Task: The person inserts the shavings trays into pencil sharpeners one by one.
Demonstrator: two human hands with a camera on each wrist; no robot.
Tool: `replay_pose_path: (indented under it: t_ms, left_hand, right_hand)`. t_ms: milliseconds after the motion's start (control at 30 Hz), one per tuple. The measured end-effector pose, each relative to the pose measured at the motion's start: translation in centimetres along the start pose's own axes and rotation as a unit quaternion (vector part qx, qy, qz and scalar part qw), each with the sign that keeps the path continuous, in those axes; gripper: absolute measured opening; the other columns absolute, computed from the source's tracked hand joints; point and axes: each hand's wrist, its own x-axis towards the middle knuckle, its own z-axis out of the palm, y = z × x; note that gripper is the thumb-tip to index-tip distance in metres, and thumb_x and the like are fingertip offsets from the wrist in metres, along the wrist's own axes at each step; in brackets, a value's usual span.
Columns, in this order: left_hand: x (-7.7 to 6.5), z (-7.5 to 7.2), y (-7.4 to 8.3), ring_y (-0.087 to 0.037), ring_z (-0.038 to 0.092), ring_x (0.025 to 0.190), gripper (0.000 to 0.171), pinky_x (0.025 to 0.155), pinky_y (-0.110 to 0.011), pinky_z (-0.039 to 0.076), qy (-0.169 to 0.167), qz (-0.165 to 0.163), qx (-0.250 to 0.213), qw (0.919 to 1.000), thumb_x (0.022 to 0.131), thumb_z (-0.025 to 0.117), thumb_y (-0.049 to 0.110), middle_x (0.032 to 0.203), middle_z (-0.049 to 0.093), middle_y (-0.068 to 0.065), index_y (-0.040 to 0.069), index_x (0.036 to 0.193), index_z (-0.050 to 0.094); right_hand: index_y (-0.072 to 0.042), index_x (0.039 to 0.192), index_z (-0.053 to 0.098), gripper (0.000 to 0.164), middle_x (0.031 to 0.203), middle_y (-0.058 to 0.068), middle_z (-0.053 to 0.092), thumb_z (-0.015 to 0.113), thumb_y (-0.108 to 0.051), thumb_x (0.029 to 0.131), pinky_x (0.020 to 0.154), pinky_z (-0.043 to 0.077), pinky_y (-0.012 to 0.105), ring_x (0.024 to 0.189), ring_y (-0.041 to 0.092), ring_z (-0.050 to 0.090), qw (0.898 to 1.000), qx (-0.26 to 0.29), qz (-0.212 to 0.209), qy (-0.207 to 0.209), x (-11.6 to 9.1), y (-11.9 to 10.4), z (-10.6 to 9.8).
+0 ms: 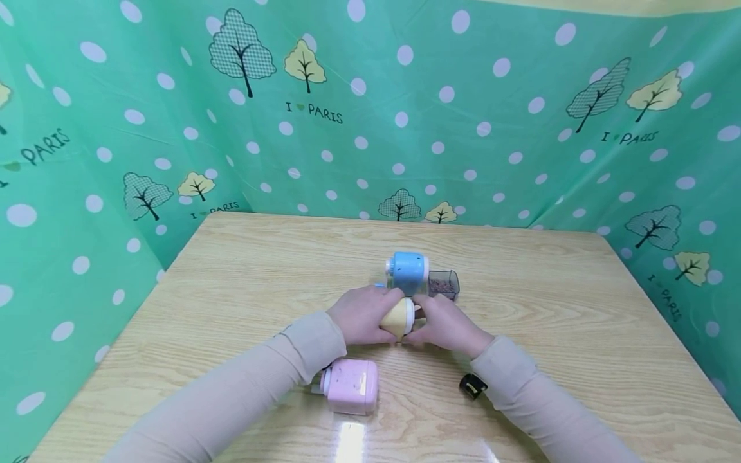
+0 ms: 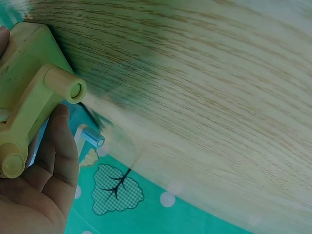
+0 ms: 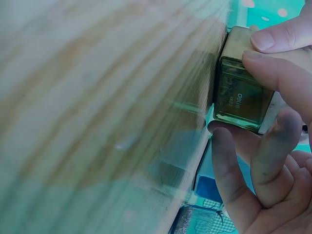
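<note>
My left hand (image 1: pixel 365 315) grips the body of a yellow crank pencil sharpener (image 1: pixel 396 318) near the middle of the table. Its yellow crank handle (image 2: pixel 33 105) faces the left wrist camera. At the sharpener's other end is my right hand (image 1: pixel 446 325), thumb and fingers about the dark see-through shavings drawer (image 3: pixel 241 100). Just behind stands a blue pencil sharpener (image 1: pixel 408 270). Beside that one, on its right, lies a see-through drawer (image 1: pixel 442 283) with shavings in it. Part of the yellow sharpener is hidden by both hands.
A pink pencil sharpener (image 1: pixel 352 389) rests near my left forearm, its crank end toward the left. By my right sleeve lies a small black object (image 1: pixel 471 386) with gold markings. A green patterned cloth (image 1: pixel 399 154) hangs behind the wooden table (image 1: pixel 260 263).
</note>
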Motion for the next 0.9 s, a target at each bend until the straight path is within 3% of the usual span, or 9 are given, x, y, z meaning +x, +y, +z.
replay_pose_path:
  t_ms: [133,533,767,900]
  left_hand:
    - [-0.05,-0.01,-0.02,-0.013,0.057,0.085,0.059,0.069,-0.033,0.052,0.001,-0.001,-0.001,1.0000,0.074,0.081,0.044,0.102,0.066,0.003,0.016,0.120,0.057]
    - [-0.09,-0.05,0.02,-0.013,0.058,0.086,0.060,0.068,-0.033,0.053,-0.003,-0.002,0.002,1.0000,0.074,0.081,0.045,0.103,0.067,0.002,0.016,0.120,0.056]
    - [-0.16,-0.46,0.05,-0.014,0.060,0.085,0.062,0.066,-0.033,0.053,-0.017,0.000,0.021,0.9997,0.074,0.081,0.047,0.102,0.067,0.002,0.016,0.121,0.055]
    - [-0.20,-0.74,0.12,-0.013,0.060,0.084,0.062,0.064,-0.032,0.052,-0.021,-0.001,0.028,0.9994,0.075,0.079,0.048,0.101,0.067,0.002,0.016,0.122,0.055]
  right_hand:
    - [0.002,0.116,0.066,0.058,0.107,0.016,0.076,0.089,-0.021,0.068,0.065,0.056,0.032,0.072,0.010,0.065,1.000,0.002,0.001,-0.001,0.04,-0.06,0.04]
    - [-0.001,0.117,0.066,0.058,0.108,0.012,0.076,0.088,-0.024,0.069,0.076,0.058,0.036,0.099,0.023,0.072,1.000,-0.003,-0.004,0.000,-0.01,0.21,0.09]
    - [-0.004,0.117,0.065,0.055,0.109,0.009,0.076,0.086,-0.026,0.072,0.079,0.056,0.039,0.087,0.012,0.067,1.000,-0.011,-0.015,-0.017,-0.08,0.16,-0.23]
    - [-0.006,0.116,0.065,0.054,0.106,0.005,0.075,0.087,-0.027,0.070,0.082,0.056,0.039,0.089,0.011,0.066,0.999,-0.029,-0.006,-0.025,0.00,-0.14,-0.46]
